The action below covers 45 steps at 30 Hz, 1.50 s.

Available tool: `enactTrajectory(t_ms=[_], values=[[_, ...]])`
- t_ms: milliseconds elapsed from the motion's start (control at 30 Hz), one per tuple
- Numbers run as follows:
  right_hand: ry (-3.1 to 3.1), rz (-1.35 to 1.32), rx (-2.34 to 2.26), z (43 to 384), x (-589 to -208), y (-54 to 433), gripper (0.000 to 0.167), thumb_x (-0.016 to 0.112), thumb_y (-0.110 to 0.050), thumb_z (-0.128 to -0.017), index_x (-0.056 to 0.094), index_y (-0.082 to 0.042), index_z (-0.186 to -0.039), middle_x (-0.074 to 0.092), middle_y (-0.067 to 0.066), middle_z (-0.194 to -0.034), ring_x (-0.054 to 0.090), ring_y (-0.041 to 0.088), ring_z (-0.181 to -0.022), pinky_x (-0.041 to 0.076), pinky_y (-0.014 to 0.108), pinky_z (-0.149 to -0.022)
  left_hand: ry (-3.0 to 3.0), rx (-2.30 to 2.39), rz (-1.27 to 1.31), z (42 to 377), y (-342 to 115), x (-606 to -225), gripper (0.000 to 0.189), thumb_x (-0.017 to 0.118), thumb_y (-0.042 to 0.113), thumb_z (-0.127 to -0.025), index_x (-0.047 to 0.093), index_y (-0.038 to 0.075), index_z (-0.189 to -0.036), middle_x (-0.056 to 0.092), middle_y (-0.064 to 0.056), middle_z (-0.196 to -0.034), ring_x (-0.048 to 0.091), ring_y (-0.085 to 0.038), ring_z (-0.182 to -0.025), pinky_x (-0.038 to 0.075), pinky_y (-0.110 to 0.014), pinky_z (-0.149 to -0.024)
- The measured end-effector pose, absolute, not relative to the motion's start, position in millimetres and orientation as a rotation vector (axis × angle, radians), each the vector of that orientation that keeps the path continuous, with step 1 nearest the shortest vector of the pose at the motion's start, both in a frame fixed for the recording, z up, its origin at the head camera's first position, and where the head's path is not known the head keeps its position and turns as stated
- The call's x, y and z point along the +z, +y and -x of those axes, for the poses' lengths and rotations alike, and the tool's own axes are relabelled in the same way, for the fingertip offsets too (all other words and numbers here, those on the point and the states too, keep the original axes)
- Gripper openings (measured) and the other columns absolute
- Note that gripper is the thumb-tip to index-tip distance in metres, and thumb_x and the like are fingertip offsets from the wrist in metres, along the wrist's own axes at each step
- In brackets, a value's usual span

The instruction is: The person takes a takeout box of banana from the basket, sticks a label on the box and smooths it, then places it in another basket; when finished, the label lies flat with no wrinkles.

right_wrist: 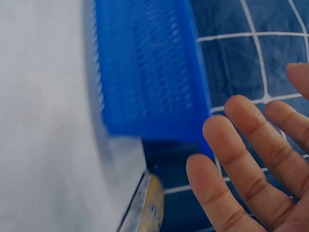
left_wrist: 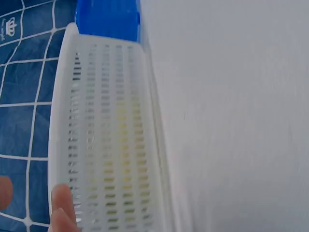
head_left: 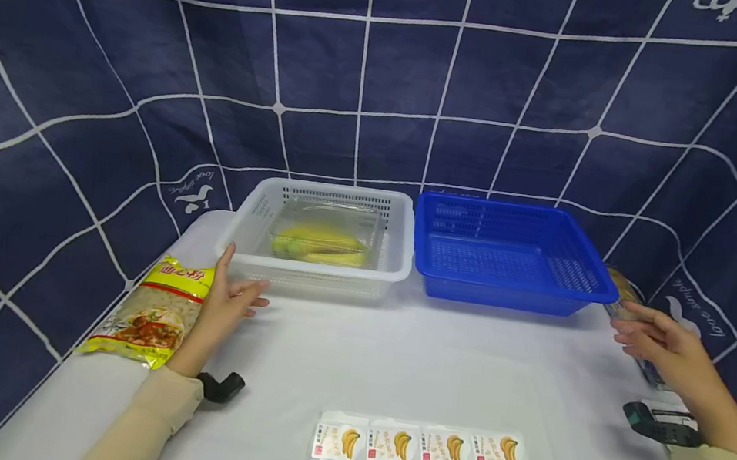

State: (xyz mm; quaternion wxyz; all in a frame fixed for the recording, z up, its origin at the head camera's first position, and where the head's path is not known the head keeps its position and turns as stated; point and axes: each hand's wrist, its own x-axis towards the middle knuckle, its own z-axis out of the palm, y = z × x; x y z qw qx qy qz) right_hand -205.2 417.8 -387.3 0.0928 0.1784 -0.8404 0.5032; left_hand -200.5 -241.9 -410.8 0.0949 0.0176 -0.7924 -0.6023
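Observation:
My left hand (head_left: 223,313) is at the near left corner of the white basket (head_left: 318,267), fingers extended and holding nothing. In the left wrist view its fingertips (left_wrist: 63,200) overlap the basket's long side. Inside that basket lies a clear lidded plastic box (head_left: 342,219) with yellow-green produce (head_left: 318,243) in it. My right hand (head_left: 667,351) hovers just right of the blue basket (head_left: 515,287), its fingers spread and loosely bent around nothing. Partly behind that hand is a package with a brownish end (head_left: 621,288), also seen as a yellowish edge (right_wrist: 153,203) in the right wrist view.
Against the left wrist lies a yellow printed food bag (head_left: 155,311). A strip of banana-printed stickers (head_left: 423,449) is on the white tabletop (head_left: 434,371) near the front. Dark blue checked cloth (head_left: 402,79) hangs behind both baskets, which stand side by side.

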Motion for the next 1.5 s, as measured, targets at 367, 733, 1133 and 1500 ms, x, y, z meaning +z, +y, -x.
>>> enactTrajectory(t_ms=[367, 733, 1133, 1500], values=[[-2.306, -0.766, 2.021, 224, -381, 400, 0.055, 0.038, 0.010, -0.113, 0.065, -0.027, -0.143, 0.075, -0.011, -0.127, 0.074, 0.004, -0.108, 0.061, 0.019, -0.085, -2.023, -2.103, -0.288, 219, -214, -436, 0.108, 0.070, 0.013, -0.107, -0.015, 0.032, -0.173, 0.075, -0.020, -0.123, 0.077, -0.010, -0.081, 0.062, -0.023, -0.071], [-2.386, -0.745, 2.101, 260, -370, 359, 0.043, 0.045, 0.001, -0.114, 0.063, -0.027, -0.141, 0.076, -0.004, -0.124, 0.075, 0.011, -0.109, 0.061, 0.023, -0.090, -1.744, -2.168, -0.261, 238, -193, -445, 0.114, 0.077, 0.012, -0.102, -0.012, 0.036, -0.170, 0.065, -0.016, -0.116, 0.078, -0.009, -0.085, 0.065, -0.027, -0.074], [-2.609, -0.704, 1.891, 292, -353, 308, 0.034, 0.050, -0.015, -0.117, 0.050, -0.020, -0.151, 0.072, -0.012, -0.125, 0.073, 0.011, -0.110, 0.061, 0.025, -0.091, -1.434, -2.204, -0.252, 250, -179, -440, 0.117, 0.082, 0.002, -0.096, -0.005, 0.033, -0.168, 0.058, -0.010, -0.094, 0.077, -0.016, -0.081, 0.065, -0.028, -0.072], [-2.613, -0.754, 1.955, 314, -343, 271, 0.045, 0.054, -0.016, -0.115, 0.044, -0.006, -0.158, 0.074, -0.011, -0.123, 0.073, 0.009, -0.111, 0.061, 0.028, -0.094, -1.449, -2.165, -0.267, 255, -178, -438, 0.116, 0.084, -0.003, -0.092, 0.002, 0.030, -0.167, 0.057, -0.012, -0.093, 0.077, -0.017, -0.080, 0.064, -0.026, -0.071]])
